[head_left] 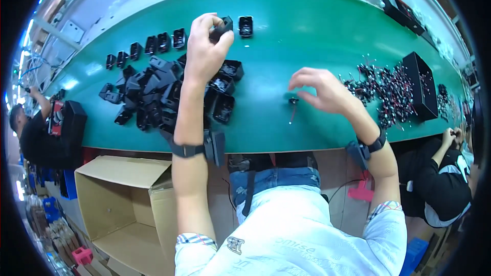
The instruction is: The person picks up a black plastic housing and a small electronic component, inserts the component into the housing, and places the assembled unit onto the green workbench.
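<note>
Head view.
Left hand [204, 46]: fingers closed around one black plastic housing [225, 25], over the green table [307, 25].
Right hand [326, 89]: fingers parted and curved, apparently holding nothing, just beside a small wired component [293, 100]; contact cannot be told.
Seemingly done: seven open-topped housings [179, 39] in a row.
Seemingly left: heap of black housings [148, 88]; pile of wired components [386, 89] beside a black bin [421, 88].
Unclear: row contents, too small; heap, partly behind left forearm; held housing, partly covered by fingers.

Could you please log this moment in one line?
left hand: holds black housing | right hand: near small wired part | table: housing pile, housing row
</note>
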